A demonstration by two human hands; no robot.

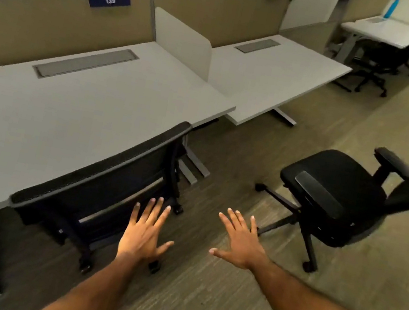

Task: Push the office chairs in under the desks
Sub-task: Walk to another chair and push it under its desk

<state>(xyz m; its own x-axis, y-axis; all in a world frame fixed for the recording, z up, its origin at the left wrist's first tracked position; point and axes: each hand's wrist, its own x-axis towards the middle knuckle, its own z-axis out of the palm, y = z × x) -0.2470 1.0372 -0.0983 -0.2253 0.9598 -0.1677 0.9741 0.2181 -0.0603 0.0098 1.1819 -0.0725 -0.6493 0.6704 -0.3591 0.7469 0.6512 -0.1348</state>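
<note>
Both my hands are spread flat and hold nothing. The loose black fabric-seat swivel chair [332,199] stands out on the carpet, ahead-right of my right hand [240,240] — the nearer one; my left hand [144,229] hovers behind the tucked black mesh-back chair [100,180]. The loose chair's seat faces the empty grey desk [274,79].

open hands [146,232] [242,246] between two office chairs [111,179] [333,194].
</note>
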